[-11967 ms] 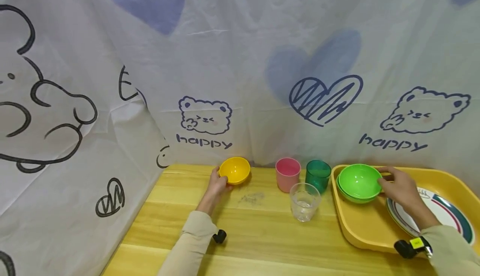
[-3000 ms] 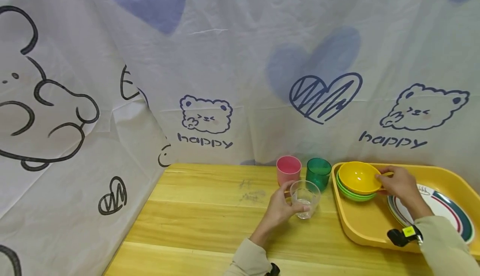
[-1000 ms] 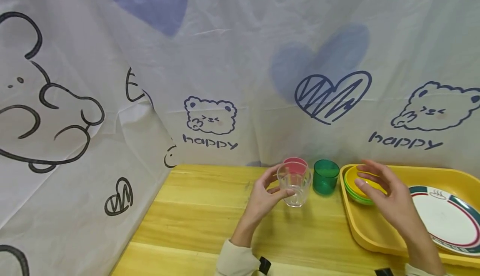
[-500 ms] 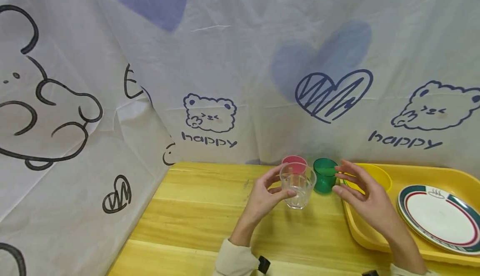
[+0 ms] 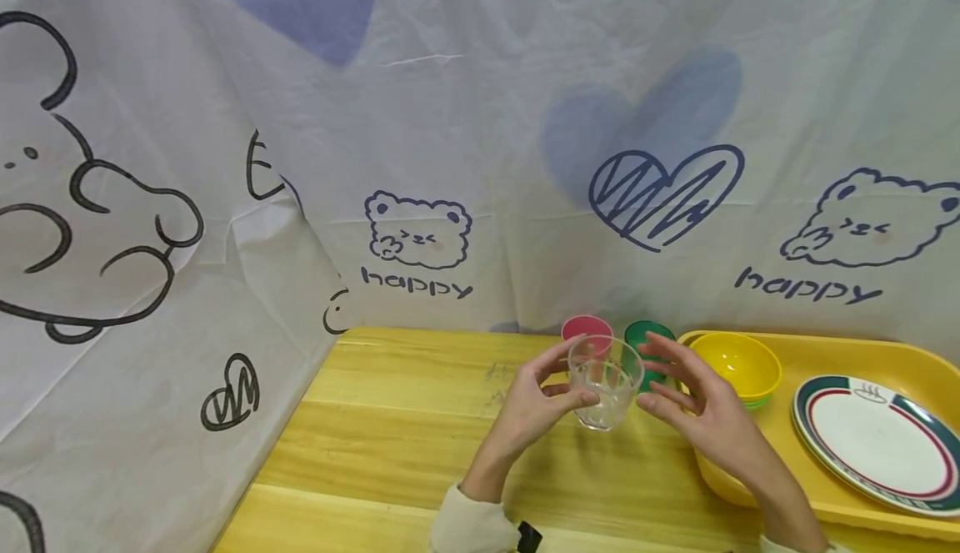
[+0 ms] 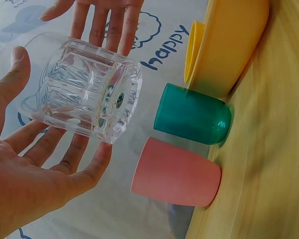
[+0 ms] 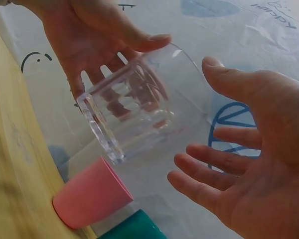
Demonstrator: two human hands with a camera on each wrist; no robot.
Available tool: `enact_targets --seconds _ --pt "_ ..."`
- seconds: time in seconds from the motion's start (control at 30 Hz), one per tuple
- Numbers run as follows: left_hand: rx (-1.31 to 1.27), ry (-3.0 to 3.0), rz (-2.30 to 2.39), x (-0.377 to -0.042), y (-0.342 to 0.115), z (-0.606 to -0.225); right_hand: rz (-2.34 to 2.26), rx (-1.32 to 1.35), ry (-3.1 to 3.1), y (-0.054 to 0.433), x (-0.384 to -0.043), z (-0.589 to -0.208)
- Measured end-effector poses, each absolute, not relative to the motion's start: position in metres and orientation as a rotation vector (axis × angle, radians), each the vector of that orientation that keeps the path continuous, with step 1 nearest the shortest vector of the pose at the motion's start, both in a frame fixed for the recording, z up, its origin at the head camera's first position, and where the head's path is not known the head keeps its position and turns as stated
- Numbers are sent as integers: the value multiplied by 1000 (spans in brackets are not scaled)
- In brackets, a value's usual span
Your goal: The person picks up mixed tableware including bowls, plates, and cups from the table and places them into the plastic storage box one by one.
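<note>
My left hand (image 5: 528, 407) holds a clear plastic cup (image 5: 604, 382) from its left side, thumb in front and fingers behind. In the left wrist view the cup's thick base is off the table, apart from the pink cup (image 6: 177, 172) and the green cup (image 6: 192, 114), which stand side by side. On the cup's other side is my right hand (image 5: 705, 419), fingers spread and slightly bent; in the right wrist view a gap shows between its fingers (image 7: 204, 186) and the cup. From the head, the clear cup partly covers the pink one, and my right fingers partly cover the green one.
At the right, a yellow tray (image 5: 772, 453) holds a yellow bowl (image 5: 735, 365) stacked on green bowls, and a white plate (image 5: 877, 436) with a green and red rim. Behind the wooden table (image 5: 390, 428) hangs a printed white cloth (image 5: 495, 119).
The yellow bowl went from the table onto the green bowls in the tray. My left hand took the clear cup and raised it. My right hand left the bowls and moved left toward the cup.
</note>
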State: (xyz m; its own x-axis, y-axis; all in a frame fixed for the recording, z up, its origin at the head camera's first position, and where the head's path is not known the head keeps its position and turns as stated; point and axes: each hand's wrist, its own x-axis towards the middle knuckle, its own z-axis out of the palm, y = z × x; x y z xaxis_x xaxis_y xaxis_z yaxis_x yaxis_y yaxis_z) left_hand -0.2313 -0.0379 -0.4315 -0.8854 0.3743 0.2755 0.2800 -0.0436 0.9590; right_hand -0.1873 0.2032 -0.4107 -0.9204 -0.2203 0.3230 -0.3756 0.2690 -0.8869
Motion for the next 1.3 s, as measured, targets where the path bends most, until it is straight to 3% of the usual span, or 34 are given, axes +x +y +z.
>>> enact_targets --seconds 0.37,1.3 --pt "873 2039 2043 -230 -35 -432 1844 504 -2465 196 -186 -413" --pt "885 1943 2070 -225 -21 -434 1769 438 -2551 206 -183 -406"
